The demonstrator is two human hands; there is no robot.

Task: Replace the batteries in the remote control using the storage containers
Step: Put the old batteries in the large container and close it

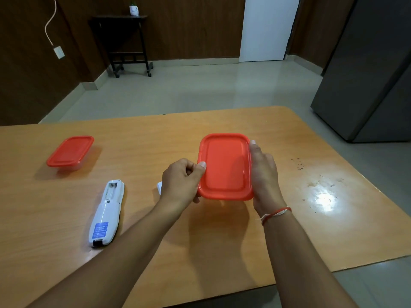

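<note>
A red-lidded container [225, 166] is held between both hands above the wooden table [155, 218], a shadow beneath it. My left hand [181, 182] pinches its left rim with thumb on the lid. My right hand [263, 174] grips its right side, a red and white thread on the wrist. A white remote control [106, 213] lies face down at the left, its battery compartment open and seemingly empty. A small white piece [159, 187], perhaps the battery cover, peeks out behind my left hand. A second closed red-lidded container [70, 151] rests at the far left.
The table's right part shows glare and small crumbs [320, 183]. Its right edge slants toward the front. A dark refrigerator [367, 70] stands beyond the right corner. A black wheeled stand [129, 43] is by the far wall.
</note>
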